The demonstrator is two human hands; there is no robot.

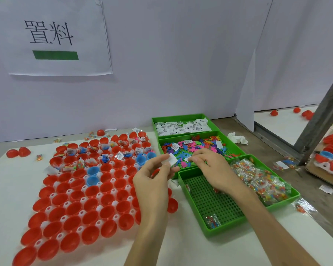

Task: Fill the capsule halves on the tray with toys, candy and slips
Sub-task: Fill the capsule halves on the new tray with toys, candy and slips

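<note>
Red capsule halves (92, 191) fill the tray (60, 236) on the left (far rows already stuffed). Left hand (154, 179) pinches a white slip (171, 160) over the tray's right edge. Right hand (210, 167) curls its fingers into the toy bin (179, 154), can't tell what it's got.

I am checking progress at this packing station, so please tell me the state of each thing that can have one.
left hand, pinches a white slip.
right hand, fingertips down in the toy bin; grip unclear.
slip bin, well stocked.
toy bin, partly bare.
candy bin, half bare, packets piled on the right.
far capsule halves, filled.
near capsule halves, empty.
</note>
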